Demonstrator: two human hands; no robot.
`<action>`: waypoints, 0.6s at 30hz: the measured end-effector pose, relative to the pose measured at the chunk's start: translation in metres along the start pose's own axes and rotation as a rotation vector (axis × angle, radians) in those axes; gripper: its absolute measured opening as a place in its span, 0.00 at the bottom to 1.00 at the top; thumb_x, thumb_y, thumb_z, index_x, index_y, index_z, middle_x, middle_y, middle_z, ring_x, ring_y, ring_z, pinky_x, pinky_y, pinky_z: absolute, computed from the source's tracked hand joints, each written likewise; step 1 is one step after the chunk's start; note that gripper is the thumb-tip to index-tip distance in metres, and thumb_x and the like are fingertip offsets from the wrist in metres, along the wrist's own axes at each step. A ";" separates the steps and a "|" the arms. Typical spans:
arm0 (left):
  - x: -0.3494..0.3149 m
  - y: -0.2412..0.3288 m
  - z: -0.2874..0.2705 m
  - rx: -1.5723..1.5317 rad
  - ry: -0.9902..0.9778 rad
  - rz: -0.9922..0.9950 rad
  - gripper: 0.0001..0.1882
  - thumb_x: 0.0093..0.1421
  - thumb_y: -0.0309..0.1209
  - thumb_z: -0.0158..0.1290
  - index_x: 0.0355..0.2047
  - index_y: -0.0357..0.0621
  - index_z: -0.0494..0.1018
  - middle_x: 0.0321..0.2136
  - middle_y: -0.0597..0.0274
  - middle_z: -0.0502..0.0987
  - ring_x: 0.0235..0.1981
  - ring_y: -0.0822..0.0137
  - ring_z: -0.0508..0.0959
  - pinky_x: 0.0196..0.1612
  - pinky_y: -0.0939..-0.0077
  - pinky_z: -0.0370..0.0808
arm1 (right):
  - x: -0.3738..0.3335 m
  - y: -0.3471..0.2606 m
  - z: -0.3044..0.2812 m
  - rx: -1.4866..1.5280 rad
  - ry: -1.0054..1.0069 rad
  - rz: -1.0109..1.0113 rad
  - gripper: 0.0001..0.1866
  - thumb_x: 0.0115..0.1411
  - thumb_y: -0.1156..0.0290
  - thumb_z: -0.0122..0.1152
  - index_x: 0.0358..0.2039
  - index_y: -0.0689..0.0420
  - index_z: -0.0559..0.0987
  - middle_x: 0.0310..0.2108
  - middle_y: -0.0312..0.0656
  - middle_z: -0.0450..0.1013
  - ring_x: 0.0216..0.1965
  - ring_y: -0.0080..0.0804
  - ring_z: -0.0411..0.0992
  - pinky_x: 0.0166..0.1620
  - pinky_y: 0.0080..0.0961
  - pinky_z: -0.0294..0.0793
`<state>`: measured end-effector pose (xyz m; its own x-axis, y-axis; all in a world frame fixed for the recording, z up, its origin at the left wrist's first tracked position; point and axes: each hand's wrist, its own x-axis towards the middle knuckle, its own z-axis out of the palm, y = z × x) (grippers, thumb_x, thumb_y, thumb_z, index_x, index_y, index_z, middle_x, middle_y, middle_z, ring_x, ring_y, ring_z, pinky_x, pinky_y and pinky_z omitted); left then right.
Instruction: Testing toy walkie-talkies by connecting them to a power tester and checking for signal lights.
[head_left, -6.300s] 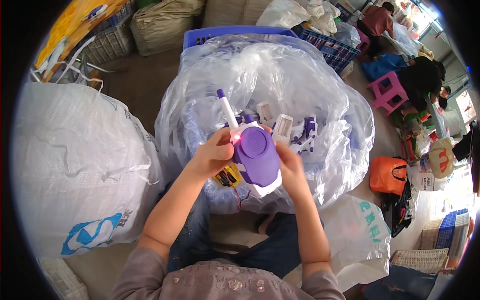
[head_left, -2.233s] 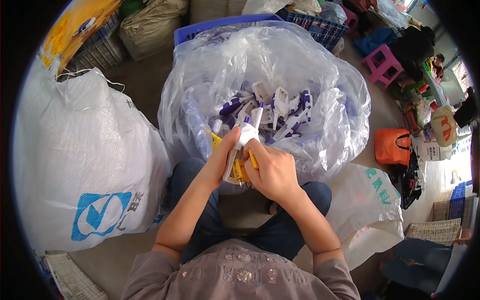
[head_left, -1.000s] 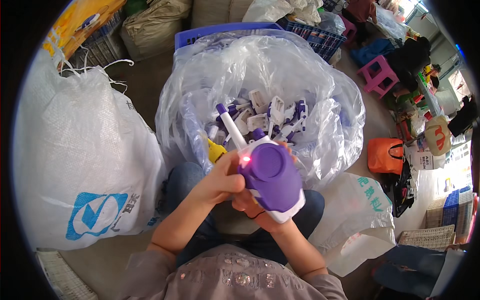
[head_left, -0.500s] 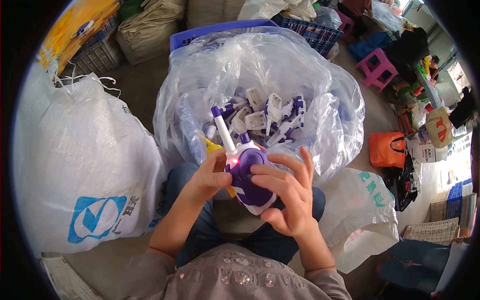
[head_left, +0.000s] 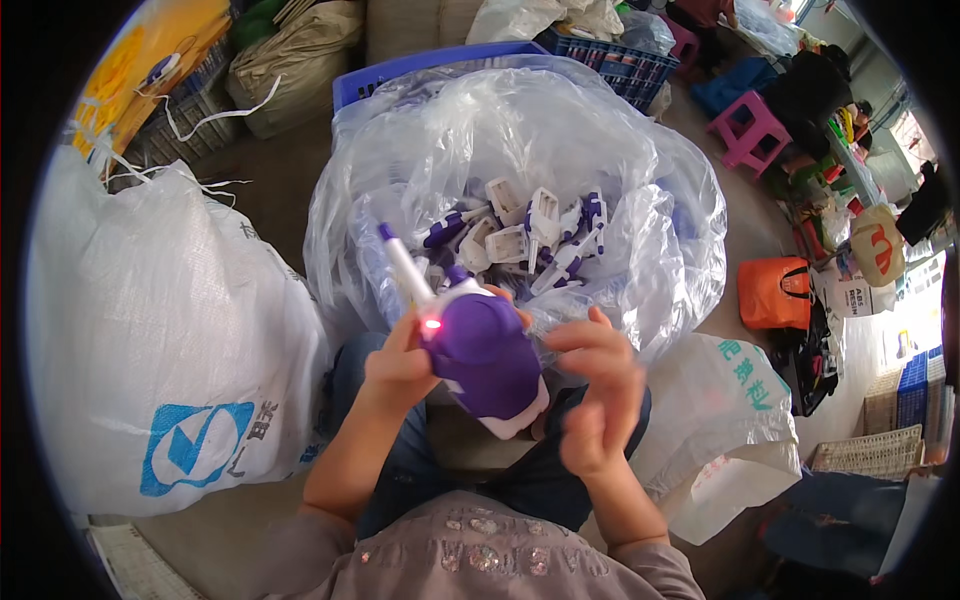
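A purple and white toy walkie-talkie (head_left: 490,350) with a white, purple-tipped antenna is in my left hand (head_left: 398,368). My fingers close around its left side and behind it. A red light glows near the antenna's base. My right hand (head_left: 603,395) is off to the right of the toy, fingers apart and a little blurred, holding nothing. Just beyond, several similar purple and white toy pieces (head_left: 541,228) lie in a clear plastic bag (head_left: 500,130), some showing an open compartment.
The bag lines a blue crate (head_left: 385,80). A large white woven sack (head_left: 200,330) stands at my left, a smaller white sack (head_left: 715,430) at my right. Further right are an orange bag (head_left: 773,293) and a pink stool (head_left: 750,130). Other people sit at the far right.
My right hand has come off the walkie-talkie and moved right. The toy has shifted slightly left, and its red light looks brighter. A yellow piece behind it is out of sight.
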<state>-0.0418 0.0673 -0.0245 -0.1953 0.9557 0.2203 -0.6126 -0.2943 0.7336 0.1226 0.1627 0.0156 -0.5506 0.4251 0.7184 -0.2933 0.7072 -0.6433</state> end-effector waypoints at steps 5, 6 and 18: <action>0.008 -0.013 0.010 -0.293 -0.241 0.318 0.51 0.47 0.63 0.51 0.59 0.34 0.53 0.54 0.42 0.64 0.64 0.51 0.50 0.65 0.56 0.30 | -0.021 0.022 0.001 1.080 0.016 0.850 0.15 0.58 0.69 0.51 0.44 0.59 0.65 0.40 0.45 0.69 0.43 0.33 0.68 0.49 0.28 0.65; 0.011 -0.012 0.016 -0.344 -0.246 0.316 0.51 0.47 0.64 0.51 0.58 0.34 0.54 0.54 0.42 0.64 0.64 0.52 0.51 0.65 0.56 0.27 | -0.027 0.024 0.009 1.287 -0.102 0.943 0.18 0.56 0.68 0.53 0.47 0.59 0.65 0.43 0.44 0.69 0.45 0.32 0.68 0.48 0.28 0.66; 0.007 0.028 0.017 0.206 -0.212 0.388 0.47 0.47 0.56 0.56 0.57 0.34 0.54 0.55 0.52 0.59 0.58 0.56 0.60 0.63 0.58 0.47 | -0.020 0.007 0.036 1.376 0.012 0.840 0.20 0.55 0.68 0.61 0.46 0.62 0.69 0.39 0.36 0.72 0.39 0.20 0.71 0.43 0.19 0.70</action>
<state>-0.0474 0.0654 0.0086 -0.2054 0.7627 0.6133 -0.3570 -0.6419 0.6786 0.1032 0.1392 -0.0129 -0.9056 0.4204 0.0555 -0.3747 -0.7320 -0.5691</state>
